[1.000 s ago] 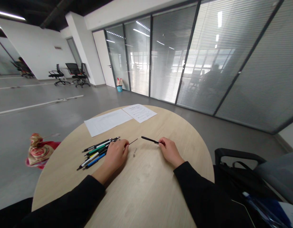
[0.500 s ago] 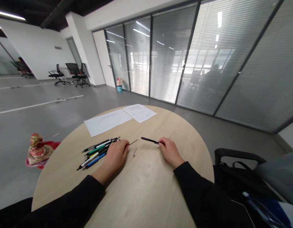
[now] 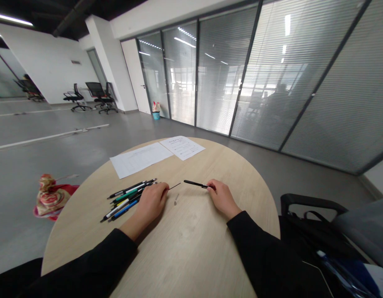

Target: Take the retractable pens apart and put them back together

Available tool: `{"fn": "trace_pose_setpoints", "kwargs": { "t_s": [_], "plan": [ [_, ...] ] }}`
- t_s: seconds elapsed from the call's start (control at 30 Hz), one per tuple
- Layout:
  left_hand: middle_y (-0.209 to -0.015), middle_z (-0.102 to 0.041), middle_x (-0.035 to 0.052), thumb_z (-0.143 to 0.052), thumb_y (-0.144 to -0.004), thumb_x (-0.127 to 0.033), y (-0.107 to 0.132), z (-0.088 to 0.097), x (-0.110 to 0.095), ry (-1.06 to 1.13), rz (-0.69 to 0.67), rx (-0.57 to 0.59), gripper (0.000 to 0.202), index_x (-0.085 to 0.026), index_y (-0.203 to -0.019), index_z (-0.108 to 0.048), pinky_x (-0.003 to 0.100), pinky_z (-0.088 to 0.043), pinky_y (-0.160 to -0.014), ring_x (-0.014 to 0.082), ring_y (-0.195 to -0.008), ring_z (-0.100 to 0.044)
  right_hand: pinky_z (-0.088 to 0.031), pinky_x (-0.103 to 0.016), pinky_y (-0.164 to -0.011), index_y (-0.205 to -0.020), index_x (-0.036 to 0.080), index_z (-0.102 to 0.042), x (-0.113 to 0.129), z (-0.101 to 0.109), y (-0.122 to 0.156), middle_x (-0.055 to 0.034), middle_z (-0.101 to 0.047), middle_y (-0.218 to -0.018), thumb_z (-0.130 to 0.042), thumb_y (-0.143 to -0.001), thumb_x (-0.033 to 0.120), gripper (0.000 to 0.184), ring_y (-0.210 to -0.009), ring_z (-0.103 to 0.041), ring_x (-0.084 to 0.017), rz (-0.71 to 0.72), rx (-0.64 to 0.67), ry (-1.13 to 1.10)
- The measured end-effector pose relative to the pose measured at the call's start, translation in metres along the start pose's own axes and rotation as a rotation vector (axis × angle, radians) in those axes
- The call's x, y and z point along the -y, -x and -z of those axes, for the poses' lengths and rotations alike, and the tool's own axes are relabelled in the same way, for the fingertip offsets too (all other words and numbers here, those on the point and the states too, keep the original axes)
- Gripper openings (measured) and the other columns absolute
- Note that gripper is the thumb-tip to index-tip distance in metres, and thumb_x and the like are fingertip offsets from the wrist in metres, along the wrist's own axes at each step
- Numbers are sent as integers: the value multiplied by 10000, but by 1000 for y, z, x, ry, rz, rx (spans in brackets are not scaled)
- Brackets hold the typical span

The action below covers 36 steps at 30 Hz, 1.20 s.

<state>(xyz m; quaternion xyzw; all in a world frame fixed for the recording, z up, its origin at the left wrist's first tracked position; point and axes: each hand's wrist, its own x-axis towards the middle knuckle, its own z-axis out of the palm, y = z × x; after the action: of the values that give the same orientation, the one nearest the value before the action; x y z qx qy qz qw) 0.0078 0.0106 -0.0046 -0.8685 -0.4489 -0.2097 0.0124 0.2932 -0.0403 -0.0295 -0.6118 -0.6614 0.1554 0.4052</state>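
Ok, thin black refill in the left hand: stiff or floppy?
Likely fairly stiff: the thin black refill juts straight out from the left hand without drooping. Probably light, and its slim shape could roll on the tabletop.

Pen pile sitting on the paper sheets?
No, the pens lie on the bare round wooden table, short of the two paper sheets.

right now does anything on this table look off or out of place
Yes, one pen looks taken apart: the left hand holds a thin black rod, probably a refill, and the right hand a short black pen barrel. A small grey piece lies loose on the wooden table, apart from the pile of pens.
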Motion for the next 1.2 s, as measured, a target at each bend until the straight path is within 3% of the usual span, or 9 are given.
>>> {"fn": "trace_pose_setpoints", "kwargs": {
  "t_s": [0.43,0.67,0.8,0.97,1.2],
  "plan": [
    [-943,-681,103,-424,-973,-198,1,-1,0,-8,14,-44,219,-194,-954,-643,393,-430,-772,274,-864,-617,-410,-320,-836,-900,188,-660,0,1,0,-54,-678,-897,-573,-907,73,145,-889,-582,-213,65,24,90],
    [-957,-677,98,-420,-975,-207,3,0,-10,167,-101,-16,212,-197,-950,-630,387,-445,-787,259,-886,-610,-413,-326,-837,-893,194,-652,4,-2,2,-44,-674,-896,-582,-900,64,147,-885,-576,-211,115,46,46],
    [-1050,-675,102,-458,-998,-297,5,-1,-15,253,-158,1,192,-198,-1079,-601,398,-474,-875,259,-973,-615,-414,-325,-839,-900,192,-652,3,-4,2,-44,-671,-897,-582,-900,66,144,-888,-578,-209,126,53,23],
    [-1148,-643,114,-509,-964,-314,7,-4,-10,246,-77,-76,234,-199,-1166,-537,432,-479,-929,274,-1038,-610,-417,-324,-836,-906,186,-659,2,-3,2,-47,-677,-898,-583,-901,70,139,-881,-578,-209,122,47,12],
    [-956,-631,74,-467,-949,-290,5,-2,-9,220,-2,-103,136,-199,-994,-558,408,-485,-821,253,-891,-606,-419,-319,-826,-901,193,-657,6,0,2,-42,-680,-902,-581,-899,70,144,-878,-580,-207,115,44,15]
  ]
}}
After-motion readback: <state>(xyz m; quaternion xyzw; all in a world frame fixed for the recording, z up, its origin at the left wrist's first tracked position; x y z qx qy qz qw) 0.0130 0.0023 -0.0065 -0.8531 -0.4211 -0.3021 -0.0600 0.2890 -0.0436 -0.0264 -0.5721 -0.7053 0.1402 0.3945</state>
